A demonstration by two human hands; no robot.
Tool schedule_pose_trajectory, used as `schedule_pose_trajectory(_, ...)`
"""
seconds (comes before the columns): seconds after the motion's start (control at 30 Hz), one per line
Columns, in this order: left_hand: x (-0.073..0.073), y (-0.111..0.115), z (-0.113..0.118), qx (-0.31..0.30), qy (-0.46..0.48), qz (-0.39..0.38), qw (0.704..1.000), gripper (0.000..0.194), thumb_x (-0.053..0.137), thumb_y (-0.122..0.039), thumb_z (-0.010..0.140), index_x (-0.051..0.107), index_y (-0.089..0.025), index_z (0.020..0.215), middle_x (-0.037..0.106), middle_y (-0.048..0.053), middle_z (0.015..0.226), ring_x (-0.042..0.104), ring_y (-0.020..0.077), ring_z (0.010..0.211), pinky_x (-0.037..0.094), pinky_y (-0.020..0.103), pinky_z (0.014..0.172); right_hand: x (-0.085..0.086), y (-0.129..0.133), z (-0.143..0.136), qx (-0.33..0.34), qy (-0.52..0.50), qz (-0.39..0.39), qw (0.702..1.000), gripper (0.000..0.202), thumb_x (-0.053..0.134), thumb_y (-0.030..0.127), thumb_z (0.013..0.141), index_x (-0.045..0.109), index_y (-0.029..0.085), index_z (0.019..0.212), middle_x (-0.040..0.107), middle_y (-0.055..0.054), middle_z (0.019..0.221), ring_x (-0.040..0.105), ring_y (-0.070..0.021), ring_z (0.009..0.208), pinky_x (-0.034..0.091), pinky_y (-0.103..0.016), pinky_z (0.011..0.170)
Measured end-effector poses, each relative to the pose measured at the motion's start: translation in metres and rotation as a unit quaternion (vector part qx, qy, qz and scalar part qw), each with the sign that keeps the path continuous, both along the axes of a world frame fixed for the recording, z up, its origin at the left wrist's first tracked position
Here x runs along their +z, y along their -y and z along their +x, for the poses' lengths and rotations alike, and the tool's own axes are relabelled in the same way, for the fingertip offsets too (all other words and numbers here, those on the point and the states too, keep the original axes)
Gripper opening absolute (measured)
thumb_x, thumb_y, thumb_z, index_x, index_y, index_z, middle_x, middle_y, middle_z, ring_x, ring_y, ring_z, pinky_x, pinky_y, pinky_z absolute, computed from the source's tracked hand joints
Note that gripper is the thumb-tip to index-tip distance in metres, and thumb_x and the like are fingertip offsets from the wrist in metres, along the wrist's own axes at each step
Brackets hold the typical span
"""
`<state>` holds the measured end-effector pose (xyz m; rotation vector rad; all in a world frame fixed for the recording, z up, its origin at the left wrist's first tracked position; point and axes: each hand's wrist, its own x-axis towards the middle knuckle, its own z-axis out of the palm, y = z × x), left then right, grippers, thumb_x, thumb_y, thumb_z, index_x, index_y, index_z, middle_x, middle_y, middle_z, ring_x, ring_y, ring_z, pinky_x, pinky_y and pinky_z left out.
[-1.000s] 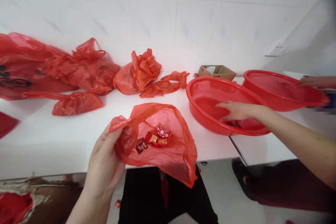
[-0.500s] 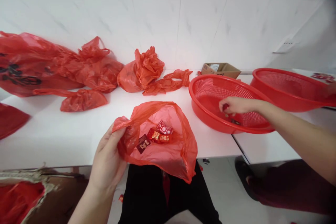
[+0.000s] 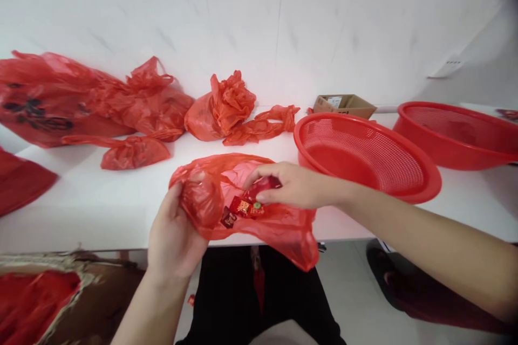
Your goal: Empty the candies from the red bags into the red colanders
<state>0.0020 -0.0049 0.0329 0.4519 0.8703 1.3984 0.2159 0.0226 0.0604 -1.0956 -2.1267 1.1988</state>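
Observation:
My left hand [image 3: 178, 232] grips the left rim of a thin red plastic bag [image 3: 283, 232], which gapes above the front edge of the white table. Inside lie small wrapped candies [image 3: 242, 206] in red and dark brown wrappers. My right hand [image 3: 291, 186] reaches into the mouth of the bag from the right, its fingers and thumb closed around a red candy packet [image 3: 263, 186]. A small green round spot shows just under the thumb; what it belongs to is unclear. Beneath my right forearm stands a red plastic basket [image 3: 343, 164] with perforated sides.
Filled red bags [image 3: 149, 105] line the wall, with a small tied bag [image 3: 135, 153] before them. A second red basket [image 3: 457, 135] and an open cardboard box [image 3: 343, 105] sit at right. Below left stands a carton [image 3: 97, 296] of red bags. Someone's dark shoe [image 3: 382, 275] is at right.
My right hand has come out of the near basket and moved left into the bag with a red packet. The hand at the far basket has left view.

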Motion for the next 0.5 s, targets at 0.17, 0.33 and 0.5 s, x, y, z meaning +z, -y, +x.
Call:
schedule_pose_trajectory(0.17,0.001,0.005,0.000,0.001,-0.011,0.024,1.000,0.026,0.051,-0.039,0.091,0.074,-0.026,0.095,0.074,0.001,0.105,0.062,0.0222,0.115,0.055,0.031,0.091,-0.031,-0.010,-0.015,-0.046,0.042,0.061,0.996,0.036,0.053,0.007,0.081,0.067,0.025,0.109,0.068,-0.003,0.116,0.064,-0.0187,0.104,0.051,-0.033,0.090)
schedule_pose_trajectory(0.33,-0.013,0.019,-0.008,0.022,-0.021,0.038,0.999,0.024,0.058,-0.039,0.087,0.072,-0.030,0.103,0.071,-0.001,0.116,0.058,0.0237,0.121,0.056,0.031,0.090,0.008,-0.001,0.024,-0.142,0.048,0.135,0.980,0.020,0.052,0.022,0.088,0.069,0.022,0.099,0.071,-0.004,0.105,0.066,-0.0190,0.096,0.051,-0.034,0.089)
schedule_pose_trajectory(0.5,-0.027,0.031,-0.014,0.023,-0.038,0.078,0.996,0.027,0.066,-0.045,0.082,0.072,-0.032,0.105,0.069,0.000,0.121,0.051,0.0256,0.129,0.055,0.031,0.093,0.002,-0.018,0.119,-0.297,0.320,0.213,0.874,0.032,0.059,0.025,0.086,0.064,0.022,0.117,0.064,-0.013,0.123,0.062,-0.0270,0.105,0.047,-0.039,0.090)
